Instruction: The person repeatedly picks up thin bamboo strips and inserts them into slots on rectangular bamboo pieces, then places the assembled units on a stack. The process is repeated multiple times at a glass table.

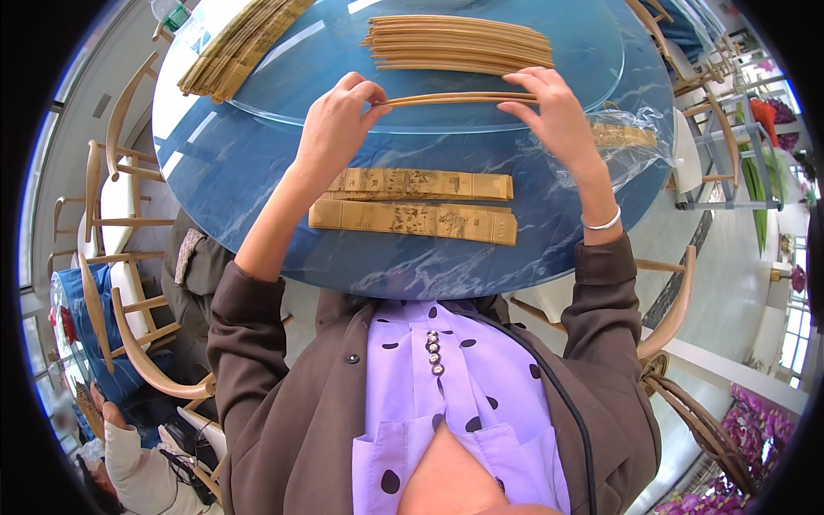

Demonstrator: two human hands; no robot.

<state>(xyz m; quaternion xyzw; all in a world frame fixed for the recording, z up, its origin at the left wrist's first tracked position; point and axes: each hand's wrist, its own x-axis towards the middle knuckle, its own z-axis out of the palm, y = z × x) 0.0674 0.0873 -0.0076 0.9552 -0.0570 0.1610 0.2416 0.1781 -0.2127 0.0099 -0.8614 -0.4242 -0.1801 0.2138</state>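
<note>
A pair of light wooden chopsticks (455,99) is held level between my two hands, above the near edge of the glass turntable. My left hand (336,120) pinches their left ends. At the other end, my right hand (554,112) has thumb and fingers around the tips. Just beyond lies a bundle of wooden chopsticks (459,43). Two flat gold paper sleeves, a farther one (429,184) and a nearer one (421,221), lie side by side in front of me on the blue marbled table. A thick stack of gold sleeves (240,51) rests at the far left.
Beside my right wrist is a crumpled clear plastic bag (635,150) with gold sleeves inside. The round glass turntable (309,90) sits raised on the table (257,184). Wooden chairs (129,163) surround it. At the lower left, another person's sleeve (142,472) shows.
</note>
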